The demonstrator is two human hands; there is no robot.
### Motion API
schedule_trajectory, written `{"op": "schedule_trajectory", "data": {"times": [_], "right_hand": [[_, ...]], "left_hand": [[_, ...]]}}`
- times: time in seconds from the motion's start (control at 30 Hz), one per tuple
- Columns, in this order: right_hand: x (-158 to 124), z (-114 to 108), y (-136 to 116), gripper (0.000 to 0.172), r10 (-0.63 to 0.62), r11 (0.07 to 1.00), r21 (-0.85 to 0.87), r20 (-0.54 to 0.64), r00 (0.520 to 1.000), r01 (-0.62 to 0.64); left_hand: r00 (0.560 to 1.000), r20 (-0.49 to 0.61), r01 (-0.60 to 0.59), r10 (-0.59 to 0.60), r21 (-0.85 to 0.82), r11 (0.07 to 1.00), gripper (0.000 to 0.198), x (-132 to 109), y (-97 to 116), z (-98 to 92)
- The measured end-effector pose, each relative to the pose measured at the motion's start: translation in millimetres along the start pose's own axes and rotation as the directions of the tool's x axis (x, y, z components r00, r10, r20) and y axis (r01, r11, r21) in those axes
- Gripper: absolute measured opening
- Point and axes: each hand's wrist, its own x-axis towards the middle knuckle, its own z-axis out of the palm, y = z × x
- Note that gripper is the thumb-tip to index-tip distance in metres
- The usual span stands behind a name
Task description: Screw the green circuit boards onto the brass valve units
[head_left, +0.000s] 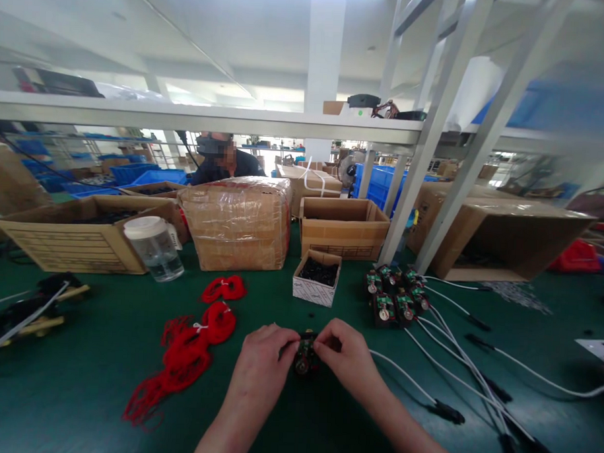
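A small device with a green circuit board and a round metal part (303, 364) lies on the green table in front of me. My left hand (269, 357) is at its left side, thumb and index finger pinched at the upper edge. On the opposite side, my right hand (346, 352) pinches at the board's upper right. Whatever tiny part may be between the fingertips is hidden. A white cable (406, 373) runs from behind my right hand to a black end. Just beyond the hands stands a small white box (313, 292) holding black parts.
Several similar circuit-board devices (396, 299) with white cables sit at the right. Red wire bundles (186, 351) lie at the left, near a water jar (155, 249). Behind stand a wrapped carton (237, 224) and an open carton (344, 231). A person (225, 159) is beyond them.
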Motion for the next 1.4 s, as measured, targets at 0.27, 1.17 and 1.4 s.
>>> {"op": "schedule_trajectory", "data": {"times": [0.27,1.17,1.4], "right_hand": [[-4,2,-2,0.017,-0.107,0.988,-0.111,-0.016,0.994,0.104],[-8,14,-1,0.018,-0.026,0.983,-0.183,-0.124,0.992,0.003],[-8,13,-3,0.017,-0.024,0.986,-0.169,-0.122,0.992,0.003]], "left_hand": [[0.995,-0.058,-0.073,0.081,0.131,0.989,0.023,0,-8,11.6],[0.987,-0.150,-0.066,0.055,-0.066,0.996,0.019,3,-17,19.8],[0.986,-0.152,-0.078,0.063,-0.095,0.992,0.020,2,-19,21.5]]}}
